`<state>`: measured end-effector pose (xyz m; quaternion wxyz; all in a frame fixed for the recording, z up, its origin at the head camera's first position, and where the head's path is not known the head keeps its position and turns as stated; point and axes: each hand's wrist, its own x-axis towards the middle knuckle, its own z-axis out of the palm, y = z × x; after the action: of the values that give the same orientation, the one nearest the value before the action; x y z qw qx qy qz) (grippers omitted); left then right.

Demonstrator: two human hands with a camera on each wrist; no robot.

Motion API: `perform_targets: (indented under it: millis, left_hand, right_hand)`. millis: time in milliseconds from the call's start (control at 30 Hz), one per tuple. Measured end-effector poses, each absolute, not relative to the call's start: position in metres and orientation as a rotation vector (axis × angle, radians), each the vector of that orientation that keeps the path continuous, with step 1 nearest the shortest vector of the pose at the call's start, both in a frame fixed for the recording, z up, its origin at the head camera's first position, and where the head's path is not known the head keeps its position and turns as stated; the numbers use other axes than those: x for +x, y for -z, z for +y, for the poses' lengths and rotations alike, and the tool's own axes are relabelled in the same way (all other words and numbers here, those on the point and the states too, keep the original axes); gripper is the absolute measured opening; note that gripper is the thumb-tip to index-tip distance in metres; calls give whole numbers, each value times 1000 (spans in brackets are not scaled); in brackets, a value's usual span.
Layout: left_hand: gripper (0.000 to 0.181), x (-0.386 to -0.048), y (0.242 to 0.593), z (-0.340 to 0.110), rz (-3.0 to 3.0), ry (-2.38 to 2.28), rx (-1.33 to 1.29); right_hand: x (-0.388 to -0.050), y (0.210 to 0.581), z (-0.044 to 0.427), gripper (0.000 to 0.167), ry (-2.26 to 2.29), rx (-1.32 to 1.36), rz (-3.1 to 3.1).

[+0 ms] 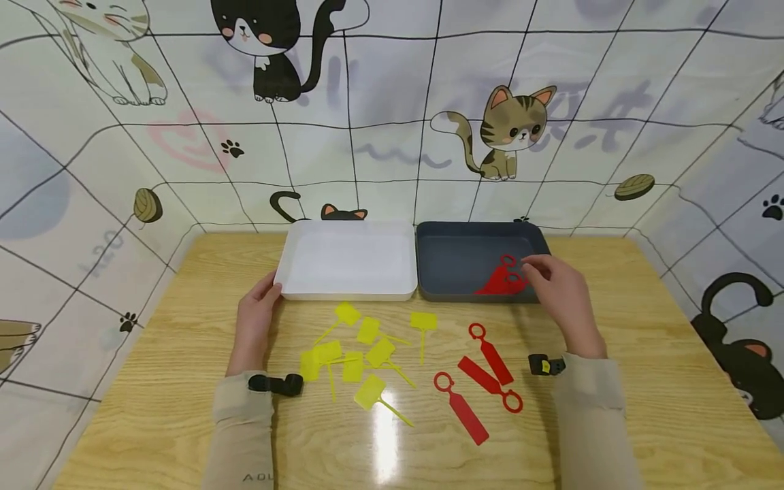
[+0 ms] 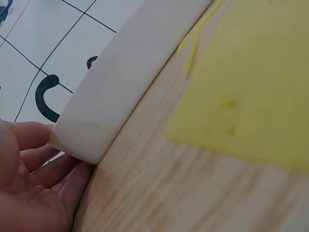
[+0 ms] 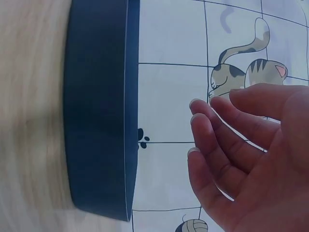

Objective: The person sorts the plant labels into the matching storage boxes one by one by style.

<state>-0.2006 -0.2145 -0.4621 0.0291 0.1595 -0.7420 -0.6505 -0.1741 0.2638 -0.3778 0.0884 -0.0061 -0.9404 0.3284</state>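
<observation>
Head view high, facing forward-down; wrist views low, close, tilted; head and left wrist share white tray

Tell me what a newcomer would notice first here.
Bright yellow pieces scattered on the wooden table near the white tray likely catch the eye first. Right of them lie three ringed red tags, with more red pieces in the dark tray. Cartoon cats decorate the backdrop behind.

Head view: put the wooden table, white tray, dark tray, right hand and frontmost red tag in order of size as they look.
1. Wooden table
2. White tray and dark tray: too alike to rank
3. Right hand
4. Frontmost red tag
</observation>
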Motion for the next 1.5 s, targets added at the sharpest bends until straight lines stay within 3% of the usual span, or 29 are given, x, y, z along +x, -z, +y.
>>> perform_targets:
  millis: [400,1100,1500]
  left_hand:
    - [44,-201,466,-213,-2248,2039,478]
    - [44,-203,464,-215,-2212,2073,448]
    - [48,-200,460,-216,-2248,2051,456]
  right_hand:
    - [-144,387,263,41,-874,11,-3068]
    - [-140,405,232,16,-720,187,-3423]
    - [-132,406,209,19,-530,220,-3451]
